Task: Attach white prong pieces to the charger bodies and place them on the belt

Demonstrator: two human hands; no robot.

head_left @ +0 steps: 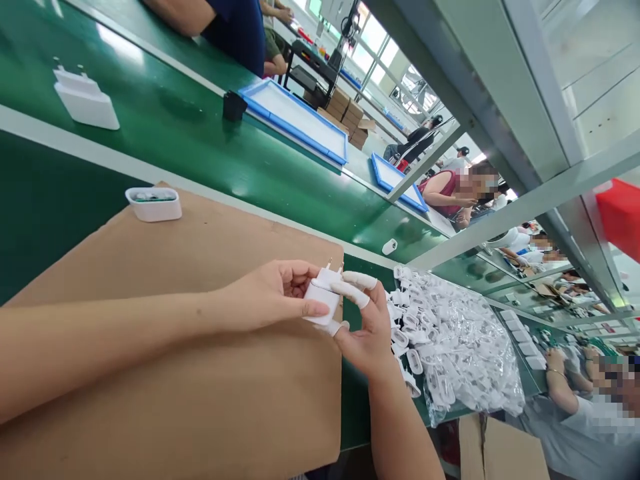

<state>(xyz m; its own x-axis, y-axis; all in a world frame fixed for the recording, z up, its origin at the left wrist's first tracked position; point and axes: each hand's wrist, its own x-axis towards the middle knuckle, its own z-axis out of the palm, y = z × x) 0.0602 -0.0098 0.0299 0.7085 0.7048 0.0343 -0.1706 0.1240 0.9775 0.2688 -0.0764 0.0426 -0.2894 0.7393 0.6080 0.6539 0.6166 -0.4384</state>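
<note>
A small white charger plug (324, 295) with two metal pins pointing up is held between both hands over a brown cardboard sheet (200, 373). My left hand (273, 293) grips its body with thumb underneath. My right hand (363, 327), wearing white finger cots on the fingertips, pinches its right side. An open white charger shell (153, 203) with a circuit board inside lies on the cardboard's far corner.
A clear bag heaped with white plastic parts (450, 340) lies right of my hands. On the green conveyor sit a finished white charger (85, 100), a black block (234, 105), blue-framed trays (295, 117). Other people sit along the line; a cardboard box (500, 450) stands below.
</note>
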